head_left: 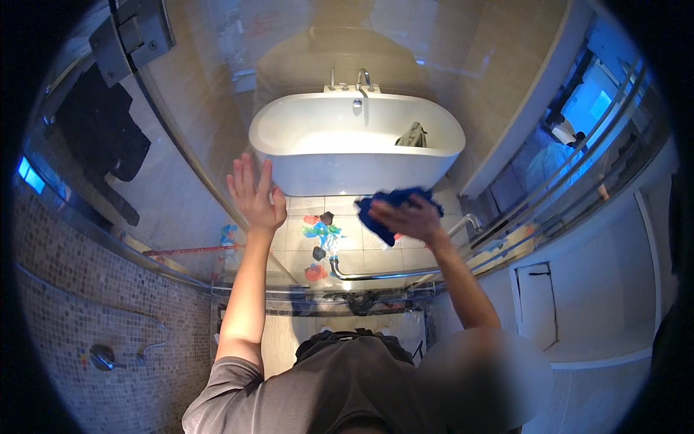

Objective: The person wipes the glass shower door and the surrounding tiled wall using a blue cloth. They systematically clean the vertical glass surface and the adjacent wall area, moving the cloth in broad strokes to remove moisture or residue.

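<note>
My left hand [256, 199] is raised with its palm forward and fingers stretched out, holding nothing. It looks laid against the clear glass panel in front of me. To its right, a crumpled dark blue cloth [377, 226] is under my right hand [410, 217], whose fingers spread across it and keep it against the glass. The right hand is slightly smeared by motion. A chrome door handle [358, 276] crosses the glass below the two hands.
Behind the glass stands a white bathtub [354, 170] with a chrome faucet [363, 78] and a greyish bag-like item [413, 136] inside. Coloured plastic scraps [323, 231] lie on the tiles. A metal hinge [132, 40] is upper left; a shower mixer [105, 357] sits on the mosaic wall.
</note>
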Motion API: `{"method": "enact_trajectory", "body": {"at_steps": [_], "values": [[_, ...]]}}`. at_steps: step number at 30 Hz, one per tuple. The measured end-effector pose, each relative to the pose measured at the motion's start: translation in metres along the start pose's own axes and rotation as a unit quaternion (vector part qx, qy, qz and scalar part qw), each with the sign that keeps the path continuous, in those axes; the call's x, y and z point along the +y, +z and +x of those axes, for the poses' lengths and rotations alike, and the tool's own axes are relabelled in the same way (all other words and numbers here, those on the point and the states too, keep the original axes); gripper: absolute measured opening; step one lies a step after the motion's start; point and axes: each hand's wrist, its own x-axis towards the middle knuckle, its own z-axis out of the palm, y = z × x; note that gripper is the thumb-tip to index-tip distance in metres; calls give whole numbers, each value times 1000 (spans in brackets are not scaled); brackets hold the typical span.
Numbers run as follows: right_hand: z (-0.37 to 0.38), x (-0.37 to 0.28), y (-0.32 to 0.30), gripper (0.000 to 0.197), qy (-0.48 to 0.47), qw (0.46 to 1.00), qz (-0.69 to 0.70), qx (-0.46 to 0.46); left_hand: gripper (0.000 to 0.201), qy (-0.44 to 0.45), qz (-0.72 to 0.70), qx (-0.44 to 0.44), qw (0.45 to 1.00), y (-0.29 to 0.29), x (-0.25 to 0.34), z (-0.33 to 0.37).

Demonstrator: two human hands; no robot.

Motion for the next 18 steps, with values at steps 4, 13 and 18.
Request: {"method": "enact_trajectory", "body": {"at_steps": [4,13,18], "values": [[37,65,-27,34,174,974,104,102,49,-19,-16,12,1000,0,0,-2],[-2,-80,24,55,-52,992,91,-72,51,-7,-16,14,1000,0,4,6],[57,-58,12,51,-55,971,234,7,49,-13,-23,-1,1000,2,3,2]]}}
